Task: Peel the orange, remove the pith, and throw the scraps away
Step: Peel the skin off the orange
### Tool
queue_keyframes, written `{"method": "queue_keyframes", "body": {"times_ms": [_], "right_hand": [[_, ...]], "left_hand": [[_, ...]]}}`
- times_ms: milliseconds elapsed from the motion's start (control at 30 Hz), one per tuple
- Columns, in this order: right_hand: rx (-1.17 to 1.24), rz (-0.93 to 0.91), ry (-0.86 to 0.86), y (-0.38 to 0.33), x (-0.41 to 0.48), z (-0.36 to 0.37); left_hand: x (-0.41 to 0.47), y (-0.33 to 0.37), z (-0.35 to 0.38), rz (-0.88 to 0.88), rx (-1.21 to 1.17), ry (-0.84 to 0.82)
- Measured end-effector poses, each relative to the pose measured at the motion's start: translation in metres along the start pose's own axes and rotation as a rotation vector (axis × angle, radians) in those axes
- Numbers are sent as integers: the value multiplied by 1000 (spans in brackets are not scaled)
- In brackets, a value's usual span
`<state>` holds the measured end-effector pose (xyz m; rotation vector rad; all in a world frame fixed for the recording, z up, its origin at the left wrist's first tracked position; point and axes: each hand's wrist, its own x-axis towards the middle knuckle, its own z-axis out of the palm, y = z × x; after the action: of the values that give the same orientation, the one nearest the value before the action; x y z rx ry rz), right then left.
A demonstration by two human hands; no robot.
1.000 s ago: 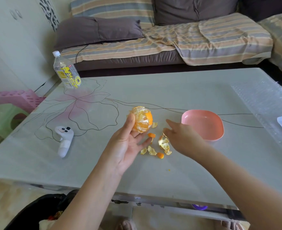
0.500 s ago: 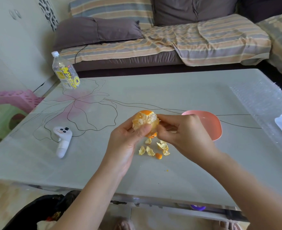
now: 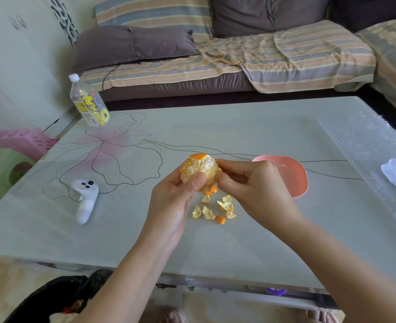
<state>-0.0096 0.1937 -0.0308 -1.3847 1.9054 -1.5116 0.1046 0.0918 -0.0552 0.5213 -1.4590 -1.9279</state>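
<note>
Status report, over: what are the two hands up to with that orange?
Left hand grips orange, thumb on its front. Right hand pinches at its right side. Orange mostly peeled, peel cap on top. Peel scraps lie on table below.

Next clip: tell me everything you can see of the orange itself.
The orange is mostly peeled: pale, pith-streaked flesh shows, with a rind cap of bright orange on top. It is held above the table, near the peel scraps lying there. The left hand grips it from below, thumb across its front; the right hand pinches at its right side. Its underside is hidden.
</note>
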Motion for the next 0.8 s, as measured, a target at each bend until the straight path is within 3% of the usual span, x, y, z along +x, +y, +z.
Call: {"method": "queue_keyframes", "body": {"times_ms": [267,467,633,800], "right_hand": [[19,111,138,-8,-2,-1],[33,133,175,-4,2,-4],[289,240,208,-1,8,-3],[593,393,168,3,11,5]], "left_hand": [[-1,-5,2,-7,22,-4],[-1,-6,5,-119,-113,-56],[3,-8,4,-227,-361,-111],[5,-9,5,-260,-443,-103]]}}
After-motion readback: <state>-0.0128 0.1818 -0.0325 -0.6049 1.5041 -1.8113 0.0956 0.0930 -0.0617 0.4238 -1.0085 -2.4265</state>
